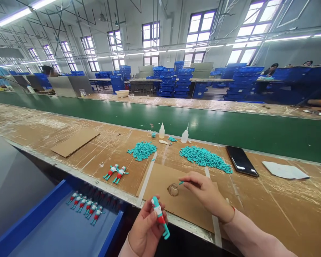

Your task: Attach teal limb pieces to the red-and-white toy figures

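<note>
Left hand [144, 230] closed around a red-and-white toy figure [158, 216] — right hand [207, 191] pinching a small teal piece [181, 182] above a glass cup [173, 190] on a cardboard sheet [176, 210].

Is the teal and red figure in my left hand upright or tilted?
Tilted: the teal and red figure slants in the left hand, top end leaning left, bottom end right.

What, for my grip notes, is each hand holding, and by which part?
The left hand pinches a red-and-teal toy figure by its torso; the right hand pinches a small teal piece by one end.
</note>
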Demonstrator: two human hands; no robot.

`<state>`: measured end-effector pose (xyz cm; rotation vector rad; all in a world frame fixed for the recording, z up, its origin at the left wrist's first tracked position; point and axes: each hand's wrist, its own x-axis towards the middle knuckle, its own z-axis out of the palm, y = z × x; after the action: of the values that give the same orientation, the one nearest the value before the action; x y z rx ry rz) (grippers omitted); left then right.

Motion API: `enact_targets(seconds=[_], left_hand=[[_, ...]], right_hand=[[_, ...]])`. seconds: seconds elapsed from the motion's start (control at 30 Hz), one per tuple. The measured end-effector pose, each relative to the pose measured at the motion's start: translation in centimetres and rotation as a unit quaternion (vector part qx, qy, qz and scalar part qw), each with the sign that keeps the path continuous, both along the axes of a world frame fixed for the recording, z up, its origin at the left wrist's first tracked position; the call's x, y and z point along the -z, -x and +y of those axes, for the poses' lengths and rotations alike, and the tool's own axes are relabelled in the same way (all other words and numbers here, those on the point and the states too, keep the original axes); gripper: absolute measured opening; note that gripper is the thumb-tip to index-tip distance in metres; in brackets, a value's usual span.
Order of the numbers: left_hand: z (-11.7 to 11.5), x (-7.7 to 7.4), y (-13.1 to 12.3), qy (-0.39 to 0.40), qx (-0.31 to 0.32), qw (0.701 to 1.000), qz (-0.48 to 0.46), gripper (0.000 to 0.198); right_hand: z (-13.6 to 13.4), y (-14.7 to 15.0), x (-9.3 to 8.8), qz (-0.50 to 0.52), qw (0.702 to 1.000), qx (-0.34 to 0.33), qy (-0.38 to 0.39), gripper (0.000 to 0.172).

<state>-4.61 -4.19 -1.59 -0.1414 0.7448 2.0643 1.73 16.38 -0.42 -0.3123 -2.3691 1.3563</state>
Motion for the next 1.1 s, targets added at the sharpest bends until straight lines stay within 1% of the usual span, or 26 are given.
enact_targets(seconds=[0.07,0.1,0.2,0.3,0.4,0.5,0.57,0.63,0.67,0.73,0.77,0.8,0.87,0.93,1.0,1.1], left_hand=[[0.2,0.1,0.0,0.004,-0.005,1.0,0.001,0.036],[0.3,0.2,0.0,0.008,-0.007,1.0,0.003,0.036],[0.5,0.3,-0.2,0.032,-0.015,0.999,0.0,0.039],[0.6,0.2,-0.3,0.053,-0.032,0.998,-0.018,0.044],[0.5,0.1,-0.4,0.065,-0.032,0.997,-0.023,0.049],[0.5,0.3,-0.2,0.06,-0.025,0.998,-0.016,0.048],[0.5,0.6,-0.1,0.048,-0.021,0.999,-0.017,0.045],[0.6,0.9,0.0,0.04,-0.023,0.999,-0.011,0.043],[0.6,1.1,0.0,0.038,-0.026,0.999,-0.001,0.043],[0.8,1.4,0.0,0.037,-0.034,0.998,0.027,0.042],[0.9,1.4,-0.1,0.036,-0.036,0.998,0.041,0.041],[1.0,1.4,-0.1,0.035,-0.037,0.997,0.05,0.039],[1.3,1.0,-0.4,0.03,-0.037,0.997,0.066,0.034],[1.5,0.5,-0.6,0.024,-0.037,0.996,0.078,0.031],[1.7,0.0,-0.8,0.019,-0.033,0.996,0.081,0.031],[1.9,-0.7,-1.1,0.024,-0.023,0.997,0.076,0.032]], right_hand=[[0.0,0.2,0.2,0.043,0.992,-0.018,-0.115,0.026],[-0.1,0.2,0.2,0.059,0.985,-0.03,-0.159,0.027],[-0.4,0.3,-0.1,0.079,0.964,-0.064,-0.247,0.03],[-0.7,0.4,-0.3,0.081,0.95,-0.078,-0.292,0.031],[-0.7,0.5,-0.3,0.082,0.941,-0.086,-0.318,0.031],[-0.6,0.6,-0.2,0.08,0.935,-0.096,-0.331,0.031],[-0.5,0.6,-0.2,0.085,0.937,-0.094,-0.325,0.033],[-0.5,0.4,-0.4,0.084,0.949,-0.085,-0.292,0.032],[-0.6,0.3,-0.6,0.076,0.96,-0.078,-0.258,0.031],[-1.0,0.1,-1.1,0.039,0.986,-0.068,-0.146,0.03],[-1.3,-0.1,-1.4,0.014,0.995,-0.07,-0.072,0.031],[-1.7,-0.2,-1.7,-0.013,0.997,-0.077,0.007,0.034],[-2.6,-0.5,-2.4,-0.057,0.984,-0.094,0.143,0.042],[-3.4,-0.8,-2.9,-0.075,0.966,-0.097,0.228,0.047],[-3.9,-1.0,-3.2,-0.082,0.956,-0.093,0.267,0.049],[-4.1,-1.2,-3.4,-0.088,0.948,-0.104,0.288,0.05]])
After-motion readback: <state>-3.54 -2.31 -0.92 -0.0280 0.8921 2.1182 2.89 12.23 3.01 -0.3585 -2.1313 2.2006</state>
